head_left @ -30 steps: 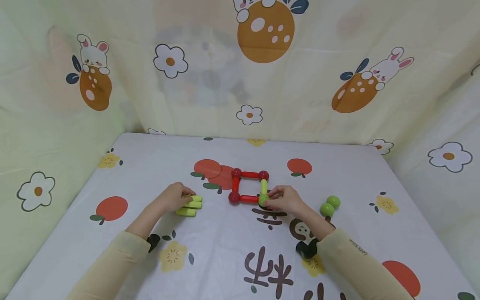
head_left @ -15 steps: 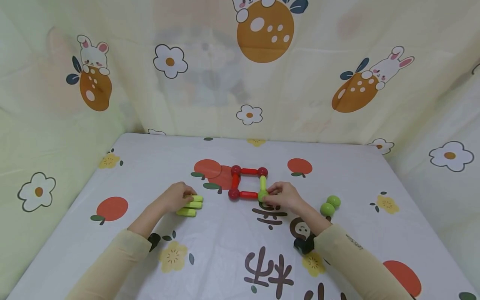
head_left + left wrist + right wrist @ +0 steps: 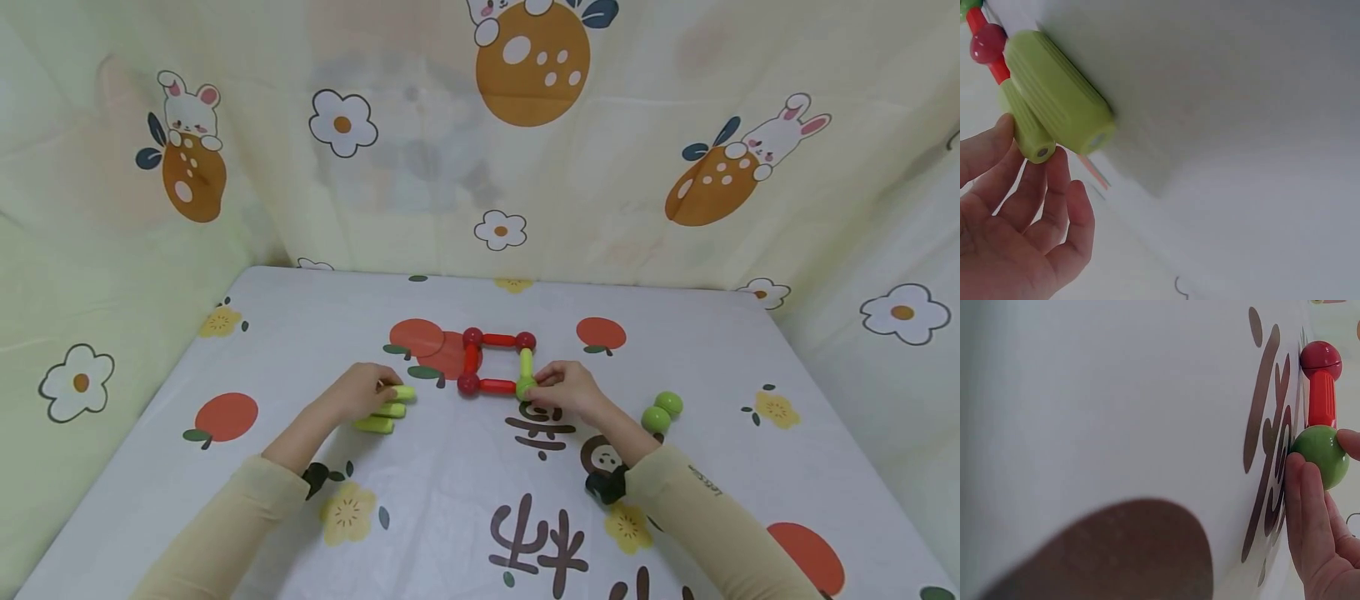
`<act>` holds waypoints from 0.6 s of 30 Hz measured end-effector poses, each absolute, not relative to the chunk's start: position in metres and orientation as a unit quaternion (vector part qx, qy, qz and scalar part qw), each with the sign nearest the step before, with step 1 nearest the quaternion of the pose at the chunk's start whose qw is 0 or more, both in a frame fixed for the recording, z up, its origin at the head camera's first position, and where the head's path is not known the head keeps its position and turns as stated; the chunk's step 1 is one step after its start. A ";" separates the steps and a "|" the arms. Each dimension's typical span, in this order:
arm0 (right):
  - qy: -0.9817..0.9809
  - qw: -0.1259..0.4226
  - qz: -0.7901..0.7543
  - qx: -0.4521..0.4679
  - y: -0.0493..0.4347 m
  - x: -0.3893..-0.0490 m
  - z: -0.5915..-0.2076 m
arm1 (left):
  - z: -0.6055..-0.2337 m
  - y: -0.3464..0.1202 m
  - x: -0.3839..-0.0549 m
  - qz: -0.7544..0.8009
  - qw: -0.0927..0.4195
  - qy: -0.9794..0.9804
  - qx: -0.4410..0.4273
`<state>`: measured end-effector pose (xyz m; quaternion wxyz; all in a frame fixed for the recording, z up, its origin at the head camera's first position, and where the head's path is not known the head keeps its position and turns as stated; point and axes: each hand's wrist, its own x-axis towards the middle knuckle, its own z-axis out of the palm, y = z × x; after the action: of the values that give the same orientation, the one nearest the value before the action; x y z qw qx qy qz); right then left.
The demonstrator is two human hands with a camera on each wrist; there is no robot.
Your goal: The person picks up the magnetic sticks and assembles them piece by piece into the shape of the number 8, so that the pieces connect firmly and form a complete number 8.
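Note:
My left hand pinches a light green ribbed stick between thumb and fingers; the left wrist view shows its round end with a metal-looking dot. Two more green sticks lie beside it, nearer me. At the middle of the table lies a square of balls and sticks: red balls at three corners, red sticks on three sides, a green stick on the right side. My right hand grips the green ball at the near right corner, which joins a red stick.
Two loose green balls sit together to the right of my right hand. The white tablecloth carries printed fruit, flowers and dark lettering. A patterned curtain hangs behind the table and at both sides.
The square has slid slightly away from me with my right hand on its green ball. My left hand has shifted its green stick a little to the right of the other two.

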<state>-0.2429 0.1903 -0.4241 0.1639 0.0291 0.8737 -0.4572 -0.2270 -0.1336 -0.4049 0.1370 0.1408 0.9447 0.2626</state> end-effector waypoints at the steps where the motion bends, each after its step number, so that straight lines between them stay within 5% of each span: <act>1: 0.874 0.163 -0.457 0.029 0.190 -0.243 -0.424 | -0.404 -0.132 -0.226 0.264 0.136 0.944 0.146; 11: 0.878 0.160 -0.451 0.030 0.190 -0.241 -0.423 | -0.397 -0.119 -0.222 0.271 0.122 0.938 0.177; 18: 0.875 0.160 -0.457 0.030 0.190 -0.240 -0.423 | -0.397 -0.101 -0.218 0.284 0.160 0.929 0.176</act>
<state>-0.2403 0.1901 -0.4231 0.1597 0.0299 0.8747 -0.4566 -0.2177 -0.1012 -0.3967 0.1597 0.1756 0.9288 0.2844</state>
